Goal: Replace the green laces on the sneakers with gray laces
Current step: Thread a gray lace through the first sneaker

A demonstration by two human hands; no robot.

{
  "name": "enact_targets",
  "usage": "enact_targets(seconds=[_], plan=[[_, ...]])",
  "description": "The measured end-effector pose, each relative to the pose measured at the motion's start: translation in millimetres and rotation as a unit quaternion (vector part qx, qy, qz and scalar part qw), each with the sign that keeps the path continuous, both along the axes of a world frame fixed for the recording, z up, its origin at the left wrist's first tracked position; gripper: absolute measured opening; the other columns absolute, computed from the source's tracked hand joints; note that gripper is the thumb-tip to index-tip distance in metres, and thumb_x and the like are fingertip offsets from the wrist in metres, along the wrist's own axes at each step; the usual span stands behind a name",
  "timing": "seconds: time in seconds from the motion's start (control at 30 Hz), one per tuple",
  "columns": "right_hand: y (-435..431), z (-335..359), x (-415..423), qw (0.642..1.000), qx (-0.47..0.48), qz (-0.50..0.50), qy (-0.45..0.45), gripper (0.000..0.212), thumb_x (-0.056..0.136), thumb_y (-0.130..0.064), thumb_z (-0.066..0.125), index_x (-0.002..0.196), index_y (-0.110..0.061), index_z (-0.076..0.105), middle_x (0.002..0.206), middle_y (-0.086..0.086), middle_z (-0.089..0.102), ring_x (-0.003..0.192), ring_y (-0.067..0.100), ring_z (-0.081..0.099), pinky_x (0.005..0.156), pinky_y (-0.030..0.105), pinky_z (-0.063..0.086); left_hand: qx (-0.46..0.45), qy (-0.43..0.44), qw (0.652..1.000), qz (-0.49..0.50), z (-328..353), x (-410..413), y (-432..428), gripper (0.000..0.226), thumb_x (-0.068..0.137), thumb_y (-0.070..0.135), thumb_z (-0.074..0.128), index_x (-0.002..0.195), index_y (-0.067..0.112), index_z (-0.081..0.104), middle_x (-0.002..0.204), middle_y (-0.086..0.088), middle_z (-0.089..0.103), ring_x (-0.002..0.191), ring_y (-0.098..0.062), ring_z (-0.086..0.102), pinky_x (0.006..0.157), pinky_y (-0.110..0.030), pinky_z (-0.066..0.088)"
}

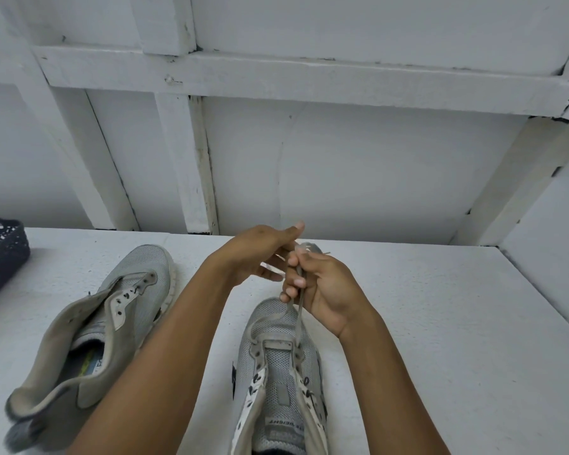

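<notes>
Two grey mesh sneakers lie on a white table [440, 323]. The right sneaker [278, 372] points away from me, and a gray lace [298, 315] runs through its front eyelets, both strands rising from the toe. My right hand [322, 287] grips those strands above the toe, the lace tips sticking out past its fingers. My left hand [263, 254] is held beside it with thumb extended, its fingers at the lace ends. The left sneaker [112, 323] lies tilted on its side with no lace in its eyelets. No green laces are in view.
A dark woven basket [4, 254] sits at the table's far left edge. A white wall with wooden framing [276, 77] rises directly behind the table. Bare tabletop stretches to the right of the sneakers.
</notes>
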State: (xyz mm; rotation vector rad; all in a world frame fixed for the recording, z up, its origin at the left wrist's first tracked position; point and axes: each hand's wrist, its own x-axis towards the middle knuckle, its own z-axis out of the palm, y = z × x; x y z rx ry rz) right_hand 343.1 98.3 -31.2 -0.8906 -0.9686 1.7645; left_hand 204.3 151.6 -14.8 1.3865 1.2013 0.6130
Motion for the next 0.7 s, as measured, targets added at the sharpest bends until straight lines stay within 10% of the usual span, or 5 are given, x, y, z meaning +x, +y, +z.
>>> enact_targets(seconds=[0.13,0.3,0.7], plan=[[0.7,-0.9,-1.1,1.000,0.008,0.011,0.000,0.033,0.107,-0.022,0.035,0.080,-0.008,0.049,0.052,0.002,0.038,0.049,0.017,0.045,0.056,0.031,0.049,0.019,0.010,0.999,-0.049,-11.2,-15.9,-9.3,0.031,0.099,0.031,0.055,0.076,0.017,0.072,0.077,-0.004,0.073,0.076,-0.017,0.069,0.096,-0.050,0.052],[-1.0,1.0,-2.1,1.000,0.013,0.016,0.001,0.034,0.107,-0.021,0.034,0.080,-0.007,0.048,0.051,0.001,0.039,0.048,0.016,0.045,0.054,0.029,0.050,0.009,0.123,0.984,-0.126,-25.8,-29.6,-19.5,0.013,0.094,0.016,0.063,0.093,0.018,0.076,0.077,0.006,0.067,0.073,-0.010,0.059,0.069,-0.025,0.048],[0.3,0.3,0.6,1.000,0.021,0.012,-0.007,0.032,0.107,-0.023,0.035,0.081,-0.008,0.047,0.051,0.000,0.040,0.048,0.016,0.046,0.057,0.031,0.051,-0.010,0.092,0.980,-0.178,-30.9,-33.0,-31.7,0.050,0.092,-0.004,0.060,0.060,0.032,0.073,0.050,0.015,0.051,0.048,0.002,0.049,0.051,-0.014,0.043]])
